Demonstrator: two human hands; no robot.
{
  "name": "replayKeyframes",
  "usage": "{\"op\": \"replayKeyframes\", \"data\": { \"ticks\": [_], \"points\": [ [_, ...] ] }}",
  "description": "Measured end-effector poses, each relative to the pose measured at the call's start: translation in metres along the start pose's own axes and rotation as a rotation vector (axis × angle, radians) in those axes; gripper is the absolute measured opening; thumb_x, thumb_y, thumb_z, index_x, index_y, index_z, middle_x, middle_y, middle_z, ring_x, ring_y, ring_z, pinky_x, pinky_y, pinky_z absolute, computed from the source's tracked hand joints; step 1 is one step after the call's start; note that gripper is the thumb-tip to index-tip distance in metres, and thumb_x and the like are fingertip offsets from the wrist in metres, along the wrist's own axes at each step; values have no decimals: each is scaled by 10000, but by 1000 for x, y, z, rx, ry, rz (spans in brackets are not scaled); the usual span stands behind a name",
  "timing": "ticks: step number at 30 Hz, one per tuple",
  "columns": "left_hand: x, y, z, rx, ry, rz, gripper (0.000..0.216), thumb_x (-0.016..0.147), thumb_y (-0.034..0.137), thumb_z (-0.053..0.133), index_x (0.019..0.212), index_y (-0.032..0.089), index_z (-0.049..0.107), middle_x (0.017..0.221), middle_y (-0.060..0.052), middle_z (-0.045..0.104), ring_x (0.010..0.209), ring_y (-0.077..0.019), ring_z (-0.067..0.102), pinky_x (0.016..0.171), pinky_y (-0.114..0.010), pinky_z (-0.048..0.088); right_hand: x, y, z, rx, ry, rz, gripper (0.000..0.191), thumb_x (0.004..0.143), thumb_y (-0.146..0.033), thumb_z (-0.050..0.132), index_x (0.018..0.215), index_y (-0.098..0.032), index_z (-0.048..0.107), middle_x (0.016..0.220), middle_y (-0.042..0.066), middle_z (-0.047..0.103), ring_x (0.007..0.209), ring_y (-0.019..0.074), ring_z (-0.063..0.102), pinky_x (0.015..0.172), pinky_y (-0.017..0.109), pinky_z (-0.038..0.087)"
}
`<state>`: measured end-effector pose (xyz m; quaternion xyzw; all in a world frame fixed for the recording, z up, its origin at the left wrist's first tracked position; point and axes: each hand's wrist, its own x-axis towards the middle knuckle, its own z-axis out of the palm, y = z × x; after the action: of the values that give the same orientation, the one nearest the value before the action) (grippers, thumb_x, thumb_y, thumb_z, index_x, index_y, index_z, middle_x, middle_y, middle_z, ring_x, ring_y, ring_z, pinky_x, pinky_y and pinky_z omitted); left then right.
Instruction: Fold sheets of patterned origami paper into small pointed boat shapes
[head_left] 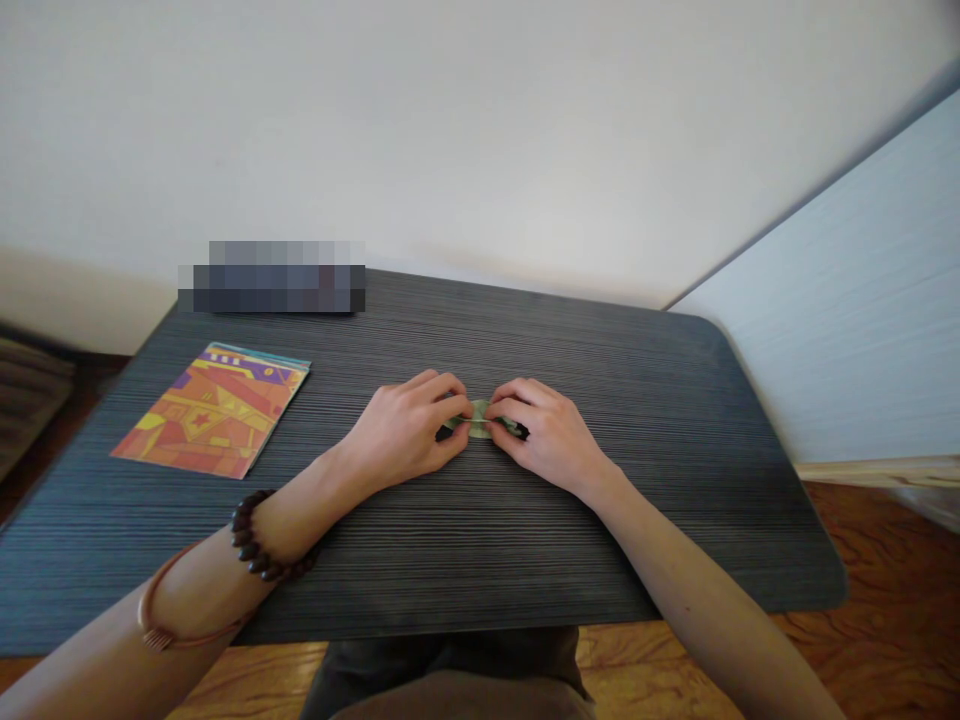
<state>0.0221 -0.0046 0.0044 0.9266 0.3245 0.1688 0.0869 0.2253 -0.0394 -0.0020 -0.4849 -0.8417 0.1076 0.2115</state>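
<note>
Left hand and right hand pinch green paper (knuckles up).

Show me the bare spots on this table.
Bare: table from the right hand to its right edge; the far strip behind both hands; the near strip between the forearms. Crowded: centre, where left hand and right hand pinch the green paper; booklet at left.

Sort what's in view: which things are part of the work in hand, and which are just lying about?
In hand:
- green paper, pinched between left hand and right hand
- table, which the hands rest on

Lying about:
- colourful packet, flat on the table's left side, untouched
- blurred object at the far edge, not identifiable
</note>
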Motion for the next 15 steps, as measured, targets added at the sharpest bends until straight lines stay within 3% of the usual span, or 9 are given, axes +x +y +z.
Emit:
{"op": "replayKeyframes", "data": {
  "ticks": [7,15],
  "points": [
    [0,-3,0,-33,1,-46,150,847,225,485,865,196,631,930,-29,625,852,-167,571,717,-270,468,0,8,-11,191,-84,-47,290,834,-418,586,1023,-204,635,1034,55,638,938,189,589,865,352,472],
    [0,-3,-1,-53,-27,-34,163,858,245,475,869,198,631,936,-22,617,860,-163,569,754,-273,471,0,15,-11,292,-86,-72,188,875,-336,548,969,-226,669,1017,32,653,942,160,608,877,326,476]
  ]
}}
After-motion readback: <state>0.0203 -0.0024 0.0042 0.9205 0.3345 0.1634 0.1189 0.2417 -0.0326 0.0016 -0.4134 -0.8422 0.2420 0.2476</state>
